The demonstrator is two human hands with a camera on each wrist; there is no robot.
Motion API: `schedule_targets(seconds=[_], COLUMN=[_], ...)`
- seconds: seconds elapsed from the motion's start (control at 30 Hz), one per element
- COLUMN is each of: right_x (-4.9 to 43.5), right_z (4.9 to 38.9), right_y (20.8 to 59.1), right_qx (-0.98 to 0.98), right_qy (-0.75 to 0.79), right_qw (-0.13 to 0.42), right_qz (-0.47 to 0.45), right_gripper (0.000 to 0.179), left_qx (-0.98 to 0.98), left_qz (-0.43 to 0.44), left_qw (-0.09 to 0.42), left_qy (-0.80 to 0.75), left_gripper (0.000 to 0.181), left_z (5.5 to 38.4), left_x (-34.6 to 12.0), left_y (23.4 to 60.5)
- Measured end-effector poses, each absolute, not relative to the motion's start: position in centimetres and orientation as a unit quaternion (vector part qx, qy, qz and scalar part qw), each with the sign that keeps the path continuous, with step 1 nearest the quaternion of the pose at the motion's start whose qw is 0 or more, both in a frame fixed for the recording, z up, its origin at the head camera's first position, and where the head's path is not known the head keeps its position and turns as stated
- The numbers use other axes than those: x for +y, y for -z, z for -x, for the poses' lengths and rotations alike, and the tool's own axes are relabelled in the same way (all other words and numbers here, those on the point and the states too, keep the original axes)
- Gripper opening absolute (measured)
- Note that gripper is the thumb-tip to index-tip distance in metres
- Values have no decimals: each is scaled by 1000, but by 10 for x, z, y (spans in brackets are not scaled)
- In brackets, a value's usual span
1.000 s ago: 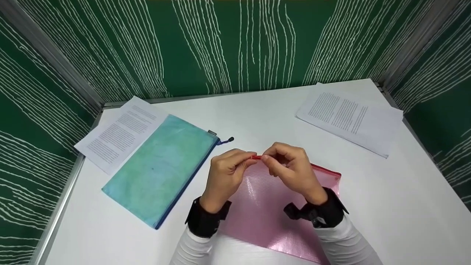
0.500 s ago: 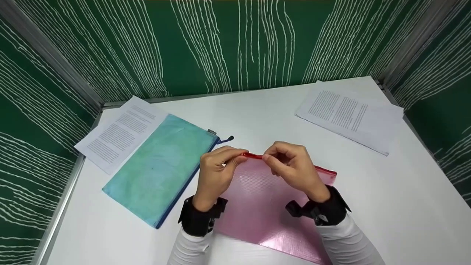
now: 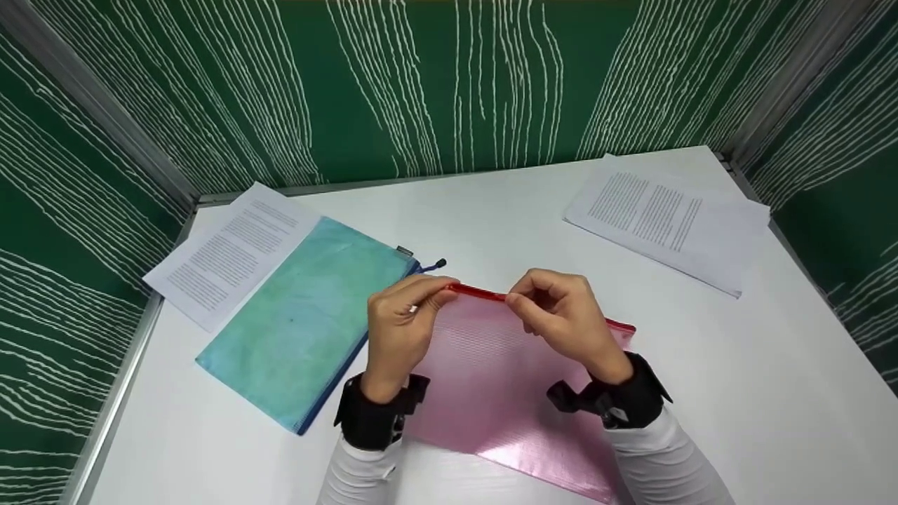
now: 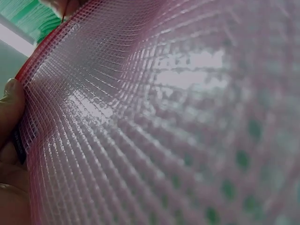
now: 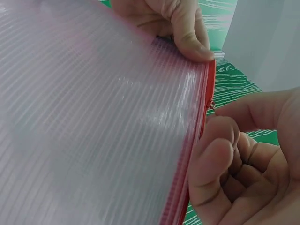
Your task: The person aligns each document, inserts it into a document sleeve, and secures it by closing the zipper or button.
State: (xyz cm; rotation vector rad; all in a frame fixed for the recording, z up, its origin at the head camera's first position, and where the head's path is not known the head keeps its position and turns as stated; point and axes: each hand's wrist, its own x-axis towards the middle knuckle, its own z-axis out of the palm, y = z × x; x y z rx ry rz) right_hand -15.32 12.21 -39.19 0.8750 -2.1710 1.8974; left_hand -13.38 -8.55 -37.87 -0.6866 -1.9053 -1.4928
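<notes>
A pink, see-through mesh zipper pouch is held up by its red zippered top edge, its lower part slanting down toward me. My left hand pinches the left end of that edge between thumb and fingers. In the right wrist view, a small metal zipper slider sits on the red zipper, and the right hand pinches its pull with thumb and forefinger. A stretch of red zipper shows between the hands. The mesh fills most of the left wrist view, with the left thumb at its edge.
On the white table, a blue-green zipper pouch with a dark blue zipper lies at left, beside the left hand. Printed sheets stick out behind it. More printed papers lie at back right. Green, white-lined walls enclose the table.
My left hand has moved left, drawing the pouch edge along with it. The red zipper stretch between the hands has grown longer, while the right hand has stayed almost in place.
</notes>
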Motion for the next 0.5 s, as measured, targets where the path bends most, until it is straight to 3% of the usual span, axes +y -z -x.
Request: schedule_targets(seconds=[0.5], right_x=[123], right_z=[152], right_y=[394], right_qx=[-721], right_qy=[-627], right_qw=[61], right_qz=[-288], right_gripper=[12], left_qx=[-717], left_qz=[257], left_qw=[328], left_qy=[559], left_gripper=[10], left_z=[124], left_x=[-84], left_y=[362])
